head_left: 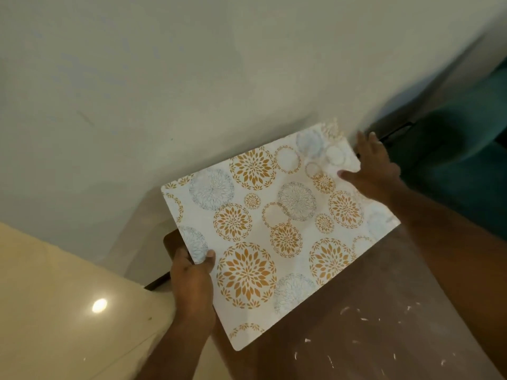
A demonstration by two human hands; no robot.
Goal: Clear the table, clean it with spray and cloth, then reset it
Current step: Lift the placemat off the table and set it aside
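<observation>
Patterned placemat (pixel 274 229) sits skewed over the table's (pixel 384 325) far-left corner, its near-left side overhanging the left edge. Left hand (pixel 192 281) pinches the mat's left corner, thumb on top, likely to steer or lift it. Right hand (pixel 375 165) lies flat at the mat's far-right edge with fingers straight and spread and thumb pressing the mat, probably as a pivot. Can't tell if it's being cleared or reset. Wall (pixel 164 78) is tight against the far edge, teal chair (pixel 452 160) off the far-right corner. Open room is nearer, over the white-flecked tabletop
</observation>
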